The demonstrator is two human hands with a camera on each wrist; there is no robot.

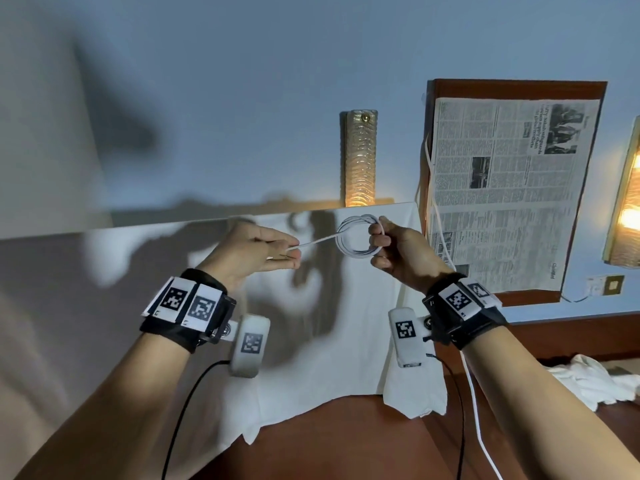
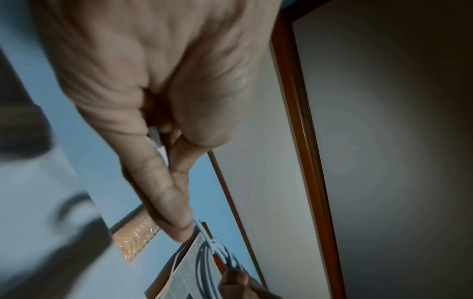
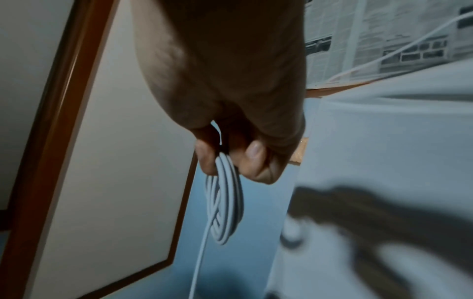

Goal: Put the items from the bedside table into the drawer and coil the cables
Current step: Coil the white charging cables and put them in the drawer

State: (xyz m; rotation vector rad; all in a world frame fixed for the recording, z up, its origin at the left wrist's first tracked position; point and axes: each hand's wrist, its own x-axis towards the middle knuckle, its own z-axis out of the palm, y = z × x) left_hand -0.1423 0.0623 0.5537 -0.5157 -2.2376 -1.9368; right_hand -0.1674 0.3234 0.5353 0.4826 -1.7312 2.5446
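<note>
Head view: coiled cable (image 1: 356, 239), light, springy; right hand (image 1: 398, 252) clamps 3 o'clock bundle, left hand (image 1: 256, 251) pinches tail.

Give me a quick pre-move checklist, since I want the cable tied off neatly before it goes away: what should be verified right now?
1. Coil held firmly: ok, right hand grips the loops.
2. Free end under control: ok, left hand pinches the tail, which runs straight to the coil.
3. Tail wrapped around the loops: ok, a wrap shows in the right wrist view.
4. Loops even: ok, they lie together.
5. Second white cable coiled: not ok, it trails loose past the newspaper.
6. Drawer open and ready: cannot tell, none in view.
</note>
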